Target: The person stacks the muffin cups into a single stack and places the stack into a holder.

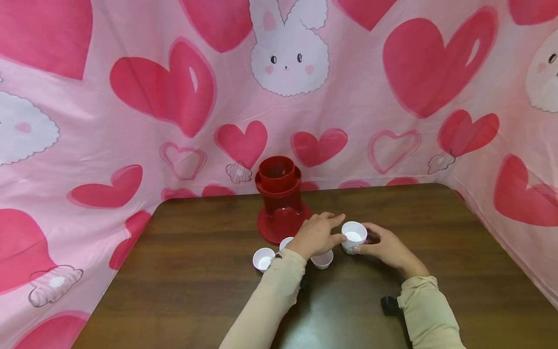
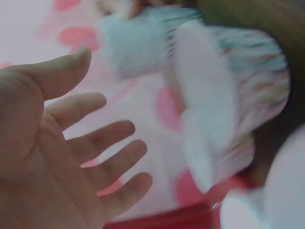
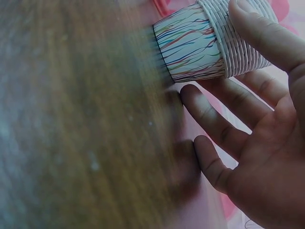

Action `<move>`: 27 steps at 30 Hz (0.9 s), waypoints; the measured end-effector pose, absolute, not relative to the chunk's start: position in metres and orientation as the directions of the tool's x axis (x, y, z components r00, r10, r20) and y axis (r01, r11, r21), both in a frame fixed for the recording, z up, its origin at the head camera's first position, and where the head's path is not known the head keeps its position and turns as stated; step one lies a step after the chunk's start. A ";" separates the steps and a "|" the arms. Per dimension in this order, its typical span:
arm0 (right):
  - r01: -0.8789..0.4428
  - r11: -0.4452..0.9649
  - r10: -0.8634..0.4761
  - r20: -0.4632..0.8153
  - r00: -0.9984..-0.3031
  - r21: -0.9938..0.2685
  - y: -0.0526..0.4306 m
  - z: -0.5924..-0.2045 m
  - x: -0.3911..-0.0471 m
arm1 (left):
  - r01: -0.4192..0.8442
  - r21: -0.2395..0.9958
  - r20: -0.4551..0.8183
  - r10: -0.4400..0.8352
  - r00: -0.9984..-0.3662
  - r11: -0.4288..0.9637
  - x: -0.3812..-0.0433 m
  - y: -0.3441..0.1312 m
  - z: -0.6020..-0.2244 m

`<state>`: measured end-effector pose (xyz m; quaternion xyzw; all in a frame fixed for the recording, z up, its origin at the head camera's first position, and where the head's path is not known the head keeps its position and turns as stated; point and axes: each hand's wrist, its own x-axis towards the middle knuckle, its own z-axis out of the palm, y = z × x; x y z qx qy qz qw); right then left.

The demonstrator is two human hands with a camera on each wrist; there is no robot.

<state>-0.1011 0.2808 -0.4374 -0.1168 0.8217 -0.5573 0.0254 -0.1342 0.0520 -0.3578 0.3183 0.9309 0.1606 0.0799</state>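
My right hand (image 1: 385,248) holds a stack of white paper cups (image 1: 354,236) at the table's middle right, thumb on one side and fingers on the other. In the right wrist view the stack (image 3: 190,45) shows layered rims and a base patterned with coloured streaks, close over the tabletop. My left hand (image 1: 315,236) reaches beside the stack, fingers spread and holding nothing. Single paper cups stand around it: one (image 1: 322,260) beneath the hand, one (image 1: 263,259) left of the wrist, and one (image 1: 285,242) partly hidden behind the hand.
A red plastic stand (image 1: 279,194) with a round tube top and a wide base stands at the back of the wooden table (image 1: 183,281). Behind the table hangs a pink cloth (image 1: 279,111) with hearts and rabbits. A black object (image 1: 390,306) is at the right sleeve.
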 end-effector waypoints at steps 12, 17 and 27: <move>-0.133 0.367 -0.188 0.067 -0.980 -0.921 0.275 -0.436 -0.103 | 0.446 0.560 -0.081 0.582 -0.809 0.698 -0.120 -0.087 -0.348; -0.134 0.381 -0.174 0.071 -0.982 -0.915 0.278 -0.437 -0.102 | 0.315 0.571 -0.178 0.488 -0.854 0.759 -0.121 -0.121 -0.359; -0.141 0.402 -0.184 0.072 -0.980 -0.905 0.277 -0.438 -0.104 | 0.287 0.556 -0.239 0.480 -0.844 0.780 -0.123 -0.125 -0.381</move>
